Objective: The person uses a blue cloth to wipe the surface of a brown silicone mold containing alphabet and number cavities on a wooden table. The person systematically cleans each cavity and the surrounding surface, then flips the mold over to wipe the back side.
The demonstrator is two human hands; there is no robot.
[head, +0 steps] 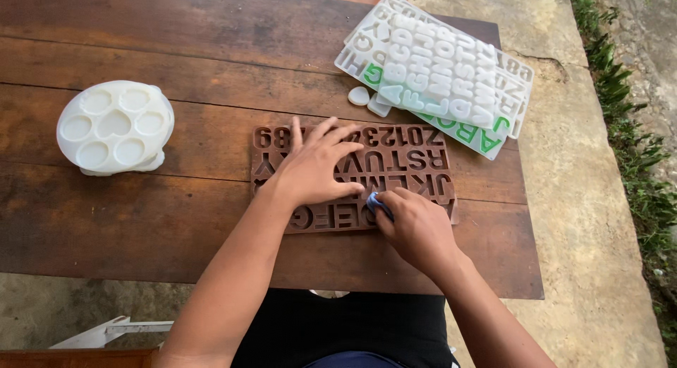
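A brown silicone mould with letter and number cavities [416,160] lies flat on the dark wooden table [176,220]. My left hand [317,167] rests palm down on the mould's middle, fingers spread, pinning it in place. My right hand [416,223] is closed on a small blue piece [374,202], pressing it against the mould's lower middle cavities. What the blue piece is exactly cannot be told.
A stack of white letter moulds [441,68], some with green-filled letters, lies at the back right, with two small white cast pieces [360,95] beside it. A round white mould with heart and circle cavities [115,126] sits at left. Concrete ground and grass run along the right.
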